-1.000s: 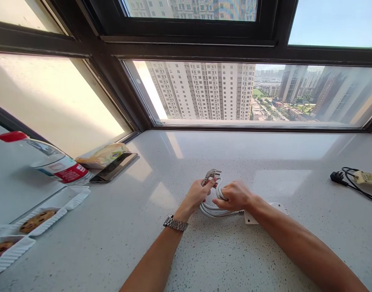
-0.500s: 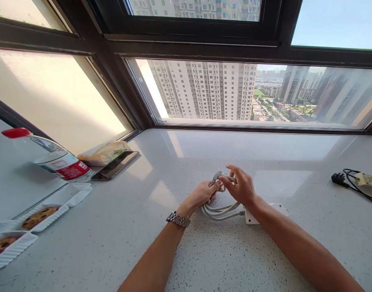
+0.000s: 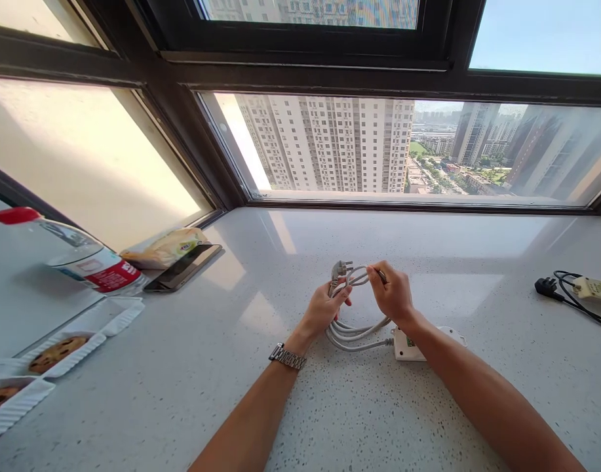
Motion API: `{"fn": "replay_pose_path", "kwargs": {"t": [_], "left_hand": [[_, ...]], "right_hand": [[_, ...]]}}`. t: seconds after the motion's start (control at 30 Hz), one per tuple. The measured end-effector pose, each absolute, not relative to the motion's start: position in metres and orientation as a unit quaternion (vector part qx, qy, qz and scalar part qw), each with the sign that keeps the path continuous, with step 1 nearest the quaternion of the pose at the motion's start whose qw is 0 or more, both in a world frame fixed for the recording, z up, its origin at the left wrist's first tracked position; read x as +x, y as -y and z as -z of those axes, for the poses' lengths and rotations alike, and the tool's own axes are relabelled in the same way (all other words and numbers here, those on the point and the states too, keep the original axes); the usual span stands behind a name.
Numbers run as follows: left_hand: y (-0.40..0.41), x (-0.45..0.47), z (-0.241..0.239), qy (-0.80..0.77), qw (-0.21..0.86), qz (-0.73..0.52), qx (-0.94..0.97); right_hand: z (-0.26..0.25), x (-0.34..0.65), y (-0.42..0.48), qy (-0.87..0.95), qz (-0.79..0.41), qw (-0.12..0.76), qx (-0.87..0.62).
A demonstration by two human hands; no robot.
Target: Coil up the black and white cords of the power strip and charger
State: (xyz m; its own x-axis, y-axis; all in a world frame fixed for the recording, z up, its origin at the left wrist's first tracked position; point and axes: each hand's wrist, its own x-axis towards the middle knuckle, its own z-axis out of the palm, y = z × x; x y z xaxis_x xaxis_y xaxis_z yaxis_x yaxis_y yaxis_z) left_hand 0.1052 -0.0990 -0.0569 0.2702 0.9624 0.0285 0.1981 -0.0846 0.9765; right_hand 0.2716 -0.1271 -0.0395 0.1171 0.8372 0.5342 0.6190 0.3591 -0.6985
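Standing by the window here: both hands are on a coiled white cord (image 3: 352,328) at the middle of the speckled surface (image 3: 329,406). The left hand (image 3: 324,307), the one with the wristwatch (image 3: 287,357), has its grip closed around the bunched loops just under the plug (image 3: 338,269), so the prongs stick up and away from the person, toward the glass. The right hand (image 3: 393,295) sits just to the right of it, fingertips pinched on the top loop of the same cord, holding it lifted off the surface. So the coil hangs between the two grips, with its long way running from the raised plug end back down toward the person, and the lower loops lying flat.

From there the cord runs right into a white power strip (image 3: 412,347), which lies just beside the right wrist, partly hidden under the forearm. The right hand is clearly the nearer one to the strip; the left is nearer the plug.

Other stuff: a water bottle (image 3: 78,259) with a red cap, a phone (image 3: 185,267) and a snack packet (image 3: 165,248) off left, cookie trays (image 3: 59,351) at the left edge, and a second power strip (image 3: 592,288) with black cord far right.
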Motion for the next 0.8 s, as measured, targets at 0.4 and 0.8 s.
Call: {"fn": "replay_pose_path", "kwargs": {"t": [0.4,0.8], "left_hand": [[0.0955,0.1056,0.0606,-0.474,0.537,-0.472,0.513],[0.0926,0.0996,0.0529,-0.574,0.453,-0.399,0.554]], "right_hand": [[0.0481,0.2748,0.119,0.658,-0.173,0.48,-0.554],[0.0433,0.2751,0.1191,0.652,-0.17,0.324,-0.665]]}}
